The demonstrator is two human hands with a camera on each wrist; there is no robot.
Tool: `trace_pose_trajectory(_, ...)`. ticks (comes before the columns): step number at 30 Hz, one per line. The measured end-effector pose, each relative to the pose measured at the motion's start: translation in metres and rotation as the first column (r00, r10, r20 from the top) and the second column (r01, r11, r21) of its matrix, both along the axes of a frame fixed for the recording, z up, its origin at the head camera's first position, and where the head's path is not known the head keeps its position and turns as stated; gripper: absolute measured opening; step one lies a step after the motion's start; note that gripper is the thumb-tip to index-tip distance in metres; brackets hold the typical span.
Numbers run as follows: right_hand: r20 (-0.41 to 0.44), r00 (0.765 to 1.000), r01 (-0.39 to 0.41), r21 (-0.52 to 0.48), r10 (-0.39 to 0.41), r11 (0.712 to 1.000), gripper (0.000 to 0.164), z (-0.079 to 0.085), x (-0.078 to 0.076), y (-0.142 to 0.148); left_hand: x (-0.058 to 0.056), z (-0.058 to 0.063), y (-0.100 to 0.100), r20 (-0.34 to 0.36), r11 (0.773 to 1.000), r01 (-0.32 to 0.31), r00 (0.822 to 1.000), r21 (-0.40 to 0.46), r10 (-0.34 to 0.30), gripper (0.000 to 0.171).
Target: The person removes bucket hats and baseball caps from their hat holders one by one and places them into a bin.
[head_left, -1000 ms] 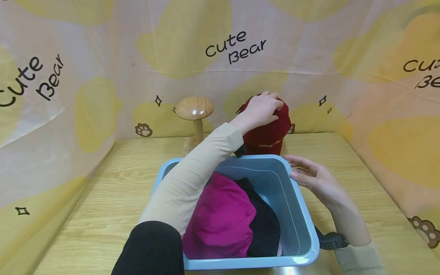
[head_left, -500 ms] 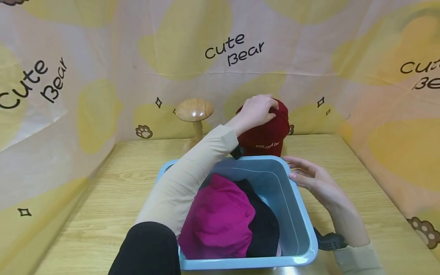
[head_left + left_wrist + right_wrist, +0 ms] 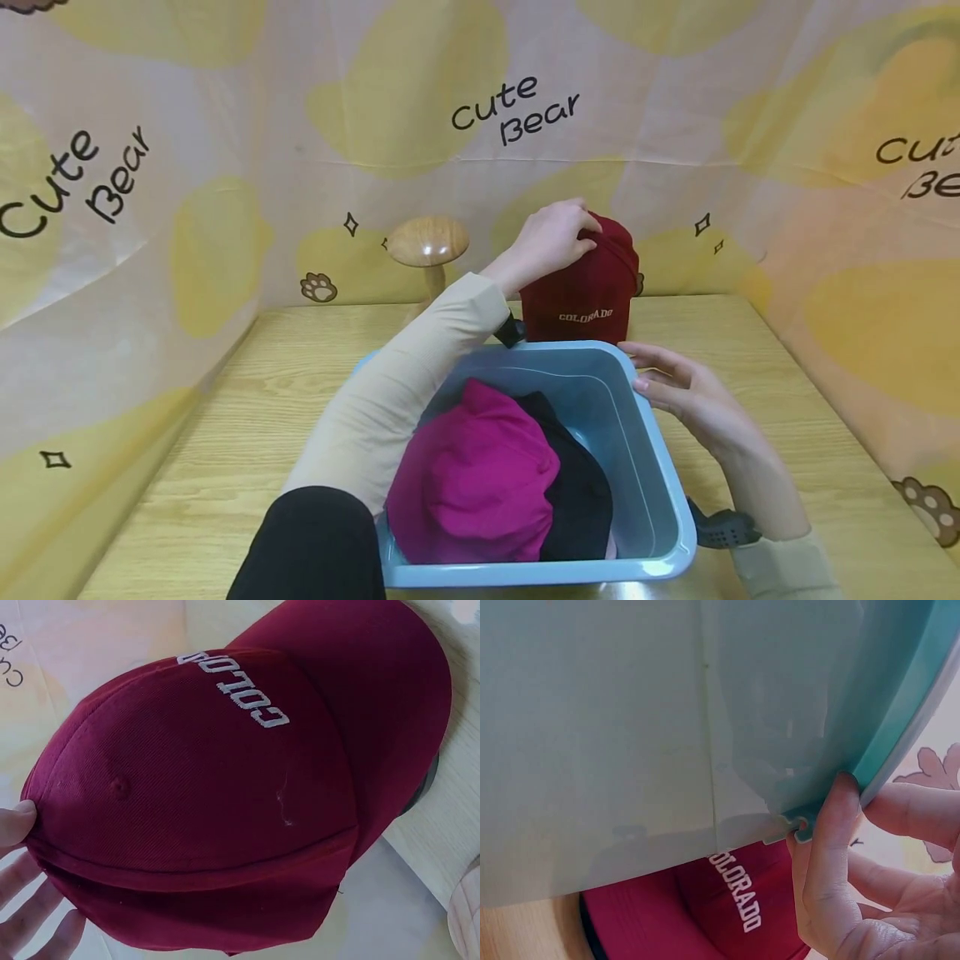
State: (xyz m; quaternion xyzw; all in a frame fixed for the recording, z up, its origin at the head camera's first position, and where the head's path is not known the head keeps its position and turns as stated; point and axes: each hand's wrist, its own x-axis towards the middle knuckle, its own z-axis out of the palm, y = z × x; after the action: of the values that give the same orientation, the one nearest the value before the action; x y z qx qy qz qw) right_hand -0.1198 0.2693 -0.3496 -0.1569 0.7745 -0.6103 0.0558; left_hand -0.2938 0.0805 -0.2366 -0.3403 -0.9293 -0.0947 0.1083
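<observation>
My left hand (image 3: 551,237) pinches the top of a dark red baseball cap (image 3: 577,292) behind the bin. White COLORADO lettering runs across the cap's front in the head view. In the left wrist view, thumb and fingers (image 3: 16,823) hold the crown's edge, and the brim points to the upper right. My right hand (image 3: 693,396) grips the far right corner of a blue plastic bin (image 3: 540,575), thumb and fingers on its rim. Inside the bin lie a magenta cap (image 3: 480,483) and a black cap (image 3: 581,500), the magenta one overlapping the black.
A wooden mushroom-shaped stand (image 3: 427,242) is at the back left of the red cap, its lower part hidden by my left sleeve (image 3: 405,392). The wooden table (image 3: 210,450) is bounded by a printed cloth (image 3: 390,108) at the back and sides.
My left hand has shifted slightly left on the cap's crown, and its fingers have drawn in. The red cap has turned a little, showing its lettering fully. My right hand stays put.
</observation>
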Motion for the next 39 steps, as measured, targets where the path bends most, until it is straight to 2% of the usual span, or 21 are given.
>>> trace_pose_trajectory(7,0.013,1.0,0.011,0.004,-0.011,1.0,0.045,-0.001,0.001,-0.001,0.002,0.002,-0.002,-0.016,1.0,0.007,1.0,0.022,-0.006,0.03)
trace_pose_trajectory(19,-0.003,1.0,0.014,0.013,-0.014,1.0,0.046,-0.002,0.001,-0.002,-0.004,0.011,-0.003,-0.084,0.993,0.015,0.996,0.118,-0.005,0.026)
trace_pose_trajectory(26,-0.003,1.0,0.013,0.022,-0.013,1.0,0.046,-0.001,0.001,-0.003,-0.006,0.018,-0.006,-0.105,0.989,-0.006,0.994,0.15,0.022,0.026)
trace_pose_trajectory(36,-0.011,1.0,0.021,0.045,-0.021,0.999,0.049,-0.002,0.002,-0.003,-0.009,0.028,-0.013,-0.111,0.961,0.002,0.993,0.278,0.03,0.026)
trace_pose_trajectory(39,-0.018,1.0,0.024,0.046,-0.023,0.999,0.049,-0.002,0.002,-0.003,-0.007,0.034,-0.012,-0.12,0.958,0.006,0.992,0.287,0.03,0.027)
